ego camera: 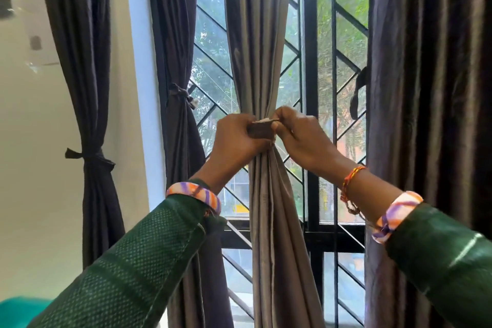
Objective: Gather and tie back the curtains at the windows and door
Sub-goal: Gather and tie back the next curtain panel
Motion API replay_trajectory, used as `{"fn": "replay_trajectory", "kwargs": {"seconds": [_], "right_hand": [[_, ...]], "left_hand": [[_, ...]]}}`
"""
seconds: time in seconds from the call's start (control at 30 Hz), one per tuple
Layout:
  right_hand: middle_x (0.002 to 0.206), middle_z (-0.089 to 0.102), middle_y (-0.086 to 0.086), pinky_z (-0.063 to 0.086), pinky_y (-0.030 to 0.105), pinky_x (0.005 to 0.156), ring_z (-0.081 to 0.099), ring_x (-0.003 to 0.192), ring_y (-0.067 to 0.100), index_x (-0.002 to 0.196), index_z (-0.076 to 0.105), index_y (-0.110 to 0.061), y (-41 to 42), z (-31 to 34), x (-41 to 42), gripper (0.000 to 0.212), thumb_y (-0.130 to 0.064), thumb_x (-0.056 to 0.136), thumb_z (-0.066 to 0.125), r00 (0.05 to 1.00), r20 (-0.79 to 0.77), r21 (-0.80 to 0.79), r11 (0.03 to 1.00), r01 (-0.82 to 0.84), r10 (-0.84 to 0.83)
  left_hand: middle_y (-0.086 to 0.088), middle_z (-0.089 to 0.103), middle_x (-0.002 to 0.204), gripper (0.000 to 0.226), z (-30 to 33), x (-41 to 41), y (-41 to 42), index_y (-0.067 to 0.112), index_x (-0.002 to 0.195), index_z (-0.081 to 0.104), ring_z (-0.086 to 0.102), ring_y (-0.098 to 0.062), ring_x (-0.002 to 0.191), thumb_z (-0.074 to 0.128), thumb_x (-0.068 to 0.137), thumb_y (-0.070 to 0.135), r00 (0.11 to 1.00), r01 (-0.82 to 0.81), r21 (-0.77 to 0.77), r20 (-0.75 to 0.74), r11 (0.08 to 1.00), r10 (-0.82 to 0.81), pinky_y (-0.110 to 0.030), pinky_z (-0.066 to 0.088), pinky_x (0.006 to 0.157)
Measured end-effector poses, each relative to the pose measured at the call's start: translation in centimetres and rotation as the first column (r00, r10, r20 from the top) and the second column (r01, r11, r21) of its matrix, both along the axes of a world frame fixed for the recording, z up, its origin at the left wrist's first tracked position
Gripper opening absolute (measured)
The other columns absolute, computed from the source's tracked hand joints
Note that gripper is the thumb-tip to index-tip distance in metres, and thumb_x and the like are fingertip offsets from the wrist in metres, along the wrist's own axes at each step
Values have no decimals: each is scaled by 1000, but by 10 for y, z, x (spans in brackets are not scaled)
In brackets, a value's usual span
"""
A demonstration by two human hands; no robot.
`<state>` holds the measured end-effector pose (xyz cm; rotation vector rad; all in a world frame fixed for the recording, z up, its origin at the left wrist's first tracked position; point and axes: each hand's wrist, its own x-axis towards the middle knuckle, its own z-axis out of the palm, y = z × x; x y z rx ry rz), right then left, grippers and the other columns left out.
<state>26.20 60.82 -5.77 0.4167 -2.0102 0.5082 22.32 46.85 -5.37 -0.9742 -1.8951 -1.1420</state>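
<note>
A grey-brown curtain (257,61) hangs in the middle of the window, bunched tight at hand height. A dark tie-back strap (259,131) wraps around the bunch. My left hand (235,141) grips the strap's left part against the gathered cloth. My right hand (300,136) pinches the strap's other end, whose pale inner face shows between my fingers. The two hands almost meet in front of the curtain. Left of it, a dark curtain (174,42) is held by a knotted tie (181,93). Further left another dark curtain (80,48) is bound by its tie (90,158).
A wide dark curtain (426,88) hangs loose at the right, with a strap (358,96) dangling at its edge. Behind the curtains a black diagonal window grille (310,74) shows trees outside. A cream wall (32,141) fills the left; something teal (18,311) lies bottom left.
</note>
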Motion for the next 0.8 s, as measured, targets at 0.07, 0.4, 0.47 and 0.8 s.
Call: {"fn": "replay_trajectory", "kwargs": {"seconds": [0.07, 0.4, 0.47, 0.8], "right_hand": [[84, 59, 12, 48, 49, 71, 56, 77, 33, 89, 47, -15, -3, 2, -3, 7, -17, 94, 42, 1000, 24, 15, 1000, 8, -9], [76, 59, 16, 45, 44, 65, 53, 70, 35, 93, 51, -4, -15, -5, -3, 11, -13, 94, 45, 996, -5, 16, 996, -89, 89], [80, 61, 16, 47, 48, 68, 55, 73, 37, 97, 51, -8, -14, -6, -3, 13, -18, 95, 43, 998, -11, 16, 998, -64, 64], [70, 45, -11, 35, 31, 64, 42, 70, 19, 91, 51, -11, -8, -18, -16, 13, -19, 94, 41, 994, -84, -72, 994, -78, 72]], "left_hand": [[-4, 52, 55, 21, 4, 11, -1, 9, 59, 57, 51, -22, 58, 72, 57, 24, 977, -145, -141, -176, 979, 119, -26, 29, 52], [-6, 58, 66, 34, 16, 6, -23, 6, 75, 64, 56, -20, 70, 69, 61, 36, 988, -132, -261, 40, 956, 147, -25, 35, 58], [-6, 68, 86, 41, 13, 4, -23, 11, 92, 69, 61, -17, 82, 57, 62, 37, 990, -29, -307, 124, 951, 70, -22, 39, 66], [-19, 65, 86, 19, 1, -15, -30, 0, 87, 69, 56, -30, 83, 73, 73, 12, 963, -217, -300, -224, 929, 152, -35, 42, 72]]}}
